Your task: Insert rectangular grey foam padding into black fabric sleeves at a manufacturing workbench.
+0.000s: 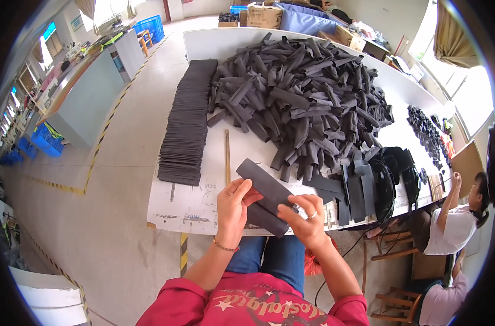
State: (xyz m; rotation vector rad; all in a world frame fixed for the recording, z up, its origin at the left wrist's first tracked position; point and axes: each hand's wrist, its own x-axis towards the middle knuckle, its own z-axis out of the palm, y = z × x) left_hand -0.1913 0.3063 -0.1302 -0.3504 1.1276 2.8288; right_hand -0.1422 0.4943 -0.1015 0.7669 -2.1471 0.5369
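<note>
Close to the table's front edge, my left hand pinches the upper left part of a black fabric strip between thumb and fingers. My right hand is closed on the strip's lower right end. A small shiny silver object shows among the right fingers, too small to name; a ring sits on one finger. Under the held strip is another dark flat piece, partly covered by it. Beyond my hands lies a large heap of loose black fabric pieces. A long neat stack of flat black pieces runs along the left.
A wooden stick lies on the white table. Flat black strips and black bundles lie to the right. Small black pieces are spread farther right, near a seated person. Cardboard boxes stand behind the table.
</note>
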